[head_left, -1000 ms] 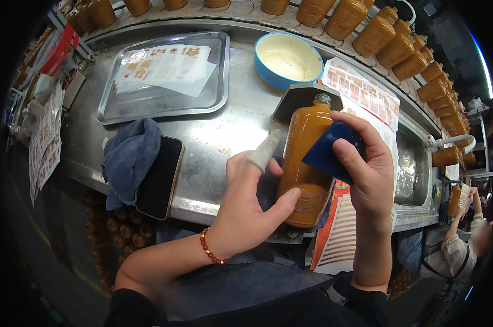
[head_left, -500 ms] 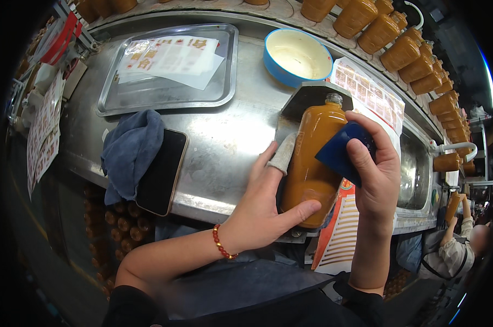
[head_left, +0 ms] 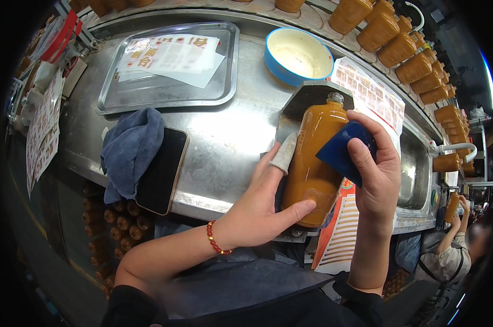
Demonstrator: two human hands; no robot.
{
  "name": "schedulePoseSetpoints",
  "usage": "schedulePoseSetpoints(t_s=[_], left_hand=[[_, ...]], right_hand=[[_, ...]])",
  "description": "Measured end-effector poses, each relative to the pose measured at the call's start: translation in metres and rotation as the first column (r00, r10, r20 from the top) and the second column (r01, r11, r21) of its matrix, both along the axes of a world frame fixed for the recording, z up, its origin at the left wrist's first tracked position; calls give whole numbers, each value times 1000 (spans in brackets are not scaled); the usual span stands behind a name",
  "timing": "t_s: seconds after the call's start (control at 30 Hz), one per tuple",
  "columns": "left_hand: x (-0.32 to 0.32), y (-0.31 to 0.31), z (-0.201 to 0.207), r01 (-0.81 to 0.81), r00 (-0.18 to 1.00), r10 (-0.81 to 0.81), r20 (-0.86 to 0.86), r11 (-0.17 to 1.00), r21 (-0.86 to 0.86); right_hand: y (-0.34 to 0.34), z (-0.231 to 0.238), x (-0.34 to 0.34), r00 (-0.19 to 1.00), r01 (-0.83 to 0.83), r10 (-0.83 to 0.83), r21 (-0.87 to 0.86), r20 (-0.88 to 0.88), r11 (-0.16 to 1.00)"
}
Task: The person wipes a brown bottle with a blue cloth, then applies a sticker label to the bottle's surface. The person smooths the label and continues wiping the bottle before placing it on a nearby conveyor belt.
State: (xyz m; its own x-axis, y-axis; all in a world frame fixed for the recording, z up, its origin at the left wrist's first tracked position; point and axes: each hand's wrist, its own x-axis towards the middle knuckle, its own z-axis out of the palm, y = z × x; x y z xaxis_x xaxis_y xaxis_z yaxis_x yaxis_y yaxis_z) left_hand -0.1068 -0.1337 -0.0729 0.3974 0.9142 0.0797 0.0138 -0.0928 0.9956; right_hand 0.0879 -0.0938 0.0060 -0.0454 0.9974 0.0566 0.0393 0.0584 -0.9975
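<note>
Counter's (head_left: 203, 180) shiny metal, sink (head_left: 414, 185) set into the right end. Tray's (head_left: 143, 95) toward the back left, bowl (head_left: 284, 72) right of it, then a printed sheet (head_left: 366, 90). Phone (head_left: 162, 174) and crumpled cloth (head_left: 129, 147) overlap at the front edge, left side.

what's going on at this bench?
A person is working on a brown bottle, its neck pointing away from them. The left hand, with a pale finger cover, lies along its left side, thumb across the lower part. The right hand grips a flat blue tool over its right side; I can't tell how hard it presses. Printed sheets lie in a metal tray, and a blue-rimmed bowl stands beyond the bottle.
</note>
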Motion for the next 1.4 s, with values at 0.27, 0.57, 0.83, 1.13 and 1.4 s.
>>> schedulePoseSetpoints(t_s=[0.27, 0.57, 0.83, 1.13, 1.4], left_hand=[[10, 2, 6, -112, 994, 112, -7, 994, -14], [8, 8, -2, -50, 999, 50, 4, 999, 1], [3, 10, -6, 2, 997, 2, -71, 999, 52], [0, 11, -12, 44, 998, -42, -50, 998, 50], [-6, 6, -24, 18, 998, -14, -67, 998, 58]], right_hand=[[-1, -2, -2, 1000, 20, -20, 13, 19, 1000], [2, -4, 0, 999, 26, -26, 18, 37, 1000], [4, -9, 2, 999, 28, -28, 20, 27, 999], [2, -9, -1, 998, 40, -42, 24, 51, 999], [0, -9, -4, 998, 36, -37, 39, 45, 999]])
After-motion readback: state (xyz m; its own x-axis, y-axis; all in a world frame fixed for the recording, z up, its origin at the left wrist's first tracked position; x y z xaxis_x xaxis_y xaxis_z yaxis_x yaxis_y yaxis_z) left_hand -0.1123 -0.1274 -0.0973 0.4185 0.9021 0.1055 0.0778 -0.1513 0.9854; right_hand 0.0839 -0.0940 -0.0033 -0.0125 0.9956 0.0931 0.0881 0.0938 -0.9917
